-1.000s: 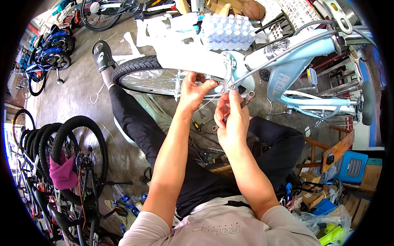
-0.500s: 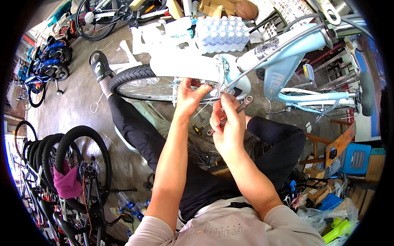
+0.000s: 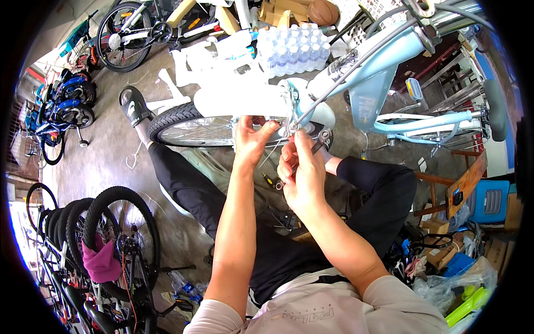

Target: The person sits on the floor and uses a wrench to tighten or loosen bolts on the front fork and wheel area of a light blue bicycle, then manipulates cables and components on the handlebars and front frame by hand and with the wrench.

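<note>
A light blue bicycle (image 3: 356, 92) lies across the floor in front of me, its front wheel (image 3: 172, 123) under a white fender (image 3: 239, 100). My left hand (image 3: 253, 139) is at the wheel beside the rim brake (image 3: 292, 108), thumb stretched toward the brake, fingers bent in by the spokes and partly hidden. What those fingers grip is hidden. A metal wrench (image 3: 317, 147) lies across my right hand (image 3: 303, 175), held by its curled fingers. The right thumb and forefinger meet at the lower end of the brake, where a thin cable (image 3: 270, 156) hangs down.
A pack of water bottles (image 3: 293, 50) stands beyond the fender. Several bicycles with black tires (image 3: 119, 239) line the left, a purple cloth (image 3: 101, 260) on one. To the right are a wooden stool (image 3: 466, 181), a blue plastic box (image 3: 486, 203) and plastic bags (image 3: 445, 286).
The view has shifted slightly. Both hands stay at the brake, and the wrench in my right hand has tilted a little more steeply.
</note>
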### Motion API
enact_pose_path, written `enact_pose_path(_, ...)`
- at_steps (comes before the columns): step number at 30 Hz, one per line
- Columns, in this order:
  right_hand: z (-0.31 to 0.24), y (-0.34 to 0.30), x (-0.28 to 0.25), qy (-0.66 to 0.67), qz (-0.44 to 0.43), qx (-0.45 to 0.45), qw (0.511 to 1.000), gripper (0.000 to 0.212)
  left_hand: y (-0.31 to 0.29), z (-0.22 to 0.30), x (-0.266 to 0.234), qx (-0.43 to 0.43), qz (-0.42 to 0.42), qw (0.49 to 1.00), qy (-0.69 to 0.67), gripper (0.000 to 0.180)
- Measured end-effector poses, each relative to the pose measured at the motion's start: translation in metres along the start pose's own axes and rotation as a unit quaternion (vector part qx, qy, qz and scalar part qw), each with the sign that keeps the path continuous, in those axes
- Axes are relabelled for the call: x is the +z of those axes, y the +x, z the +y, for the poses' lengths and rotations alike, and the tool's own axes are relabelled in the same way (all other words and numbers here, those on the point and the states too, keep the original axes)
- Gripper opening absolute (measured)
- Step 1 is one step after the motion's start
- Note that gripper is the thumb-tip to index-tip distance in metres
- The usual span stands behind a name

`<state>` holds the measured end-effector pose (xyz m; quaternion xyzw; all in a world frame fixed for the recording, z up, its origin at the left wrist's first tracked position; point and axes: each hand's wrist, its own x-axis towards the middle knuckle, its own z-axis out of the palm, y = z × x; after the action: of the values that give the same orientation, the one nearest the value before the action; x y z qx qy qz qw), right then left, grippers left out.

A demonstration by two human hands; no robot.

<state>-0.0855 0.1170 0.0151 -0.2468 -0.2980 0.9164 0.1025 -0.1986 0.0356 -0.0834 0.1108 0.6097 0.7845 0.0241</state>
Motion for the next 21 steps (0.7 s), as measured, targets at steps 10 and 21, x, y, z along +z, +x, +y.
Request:
enact_pose_path(10, 0.004, -0.004, -0.001, -0.006, -0.036, -0.002, 0.999, 0.014, 0.0, -0.004, -0.006, -0.002, -0.026, 0.999, 0.022, 0.05)
enact_pose_path(21, 0.005, 0.0, 0.001, -0.019, -0.067, -0.074, 0.995, 0.024, 0.0, -0.006, -0.006, -0.001, -0.033, 0.999, -0.018, 0.055)
